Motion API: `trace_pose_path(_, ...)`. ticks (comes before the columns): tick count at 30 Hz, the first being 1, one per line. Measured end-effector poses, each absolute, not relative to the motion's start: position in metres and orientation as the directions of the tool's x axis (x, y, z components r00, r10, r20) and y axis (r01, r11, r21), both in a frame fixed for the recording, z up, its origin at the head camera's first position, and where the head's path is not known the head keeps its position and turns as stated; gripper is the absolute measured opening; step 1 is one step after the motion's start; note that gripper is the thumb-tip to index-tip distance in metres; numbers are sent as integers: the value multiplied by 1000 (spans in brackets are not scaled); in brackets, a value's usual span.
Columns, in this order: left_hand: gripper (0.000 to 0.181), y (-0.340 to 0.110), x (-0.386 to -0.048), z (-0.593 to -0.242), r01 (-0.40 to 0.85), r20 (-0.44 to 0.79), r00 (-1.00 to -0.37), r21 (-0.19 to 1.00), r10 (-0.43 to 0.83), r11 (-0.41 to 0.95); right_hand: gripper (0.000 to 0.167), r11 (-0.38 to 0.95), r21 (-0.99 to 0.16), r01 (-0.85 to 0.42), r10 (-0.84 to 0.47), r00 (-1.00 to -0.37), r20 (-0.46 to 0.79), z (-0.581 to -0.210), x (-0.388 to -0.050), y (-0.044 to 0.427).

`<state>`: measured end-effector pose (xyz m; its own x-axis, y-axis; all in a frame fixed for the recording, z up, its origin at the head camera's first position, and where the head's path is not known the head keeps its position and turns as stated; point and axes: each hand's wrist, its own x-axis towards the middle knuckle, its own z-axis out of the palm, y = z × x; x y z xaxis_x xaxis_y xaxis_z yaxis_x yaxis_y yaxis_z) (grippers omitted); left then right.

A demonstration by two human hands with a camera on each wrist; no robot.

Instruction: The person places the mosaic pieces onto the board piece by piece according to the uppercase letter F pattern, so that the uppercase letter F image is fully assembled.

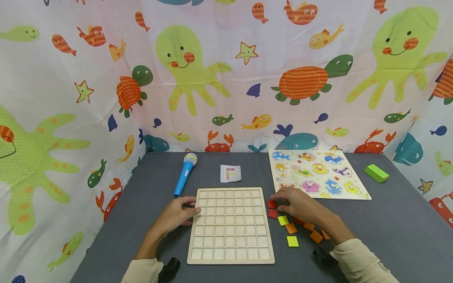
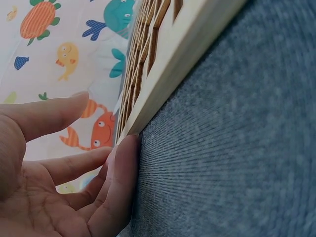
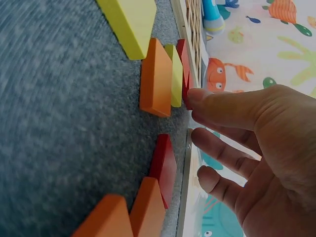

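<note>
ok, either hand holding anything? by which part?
Left hand only touches the board at its left edge, no visible grip. Right hand is at a red tile; can't tell if it's pinched.

The gridded board (image 1: 231, 226) before me is smooth, matt wood; the square tiles (image 1: 292, 241) look smooth, faintly glossy. The tabletop (image 1: 389, 236) is rough, ribbed cloth; my sleeve (image 1: 361, 261) is matt cloth, the microphone (image 1: 184, 177) plastic, the small sheet (image 1: 230, 173) paper.
</note>
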<state>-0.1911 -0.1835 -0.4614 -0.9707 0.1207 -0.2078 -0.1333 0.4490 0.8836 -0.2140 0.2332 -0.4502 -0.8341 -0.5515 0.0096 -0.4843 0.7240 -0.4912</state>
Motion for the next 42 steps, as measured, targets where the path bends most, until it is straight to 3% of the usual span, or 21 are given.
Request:
trace_pose_path(20,55,-183,-188,-462,-152,-216,-970,895,108,420,29,744,-437,-506,-553,-833,23,-452,-217,227)
trace_pose_path(42,63,-186,-184,-460,-125,-192,-974,897,119,423,31,738,-478,-477,-529,-848,30,-443,-215,210)
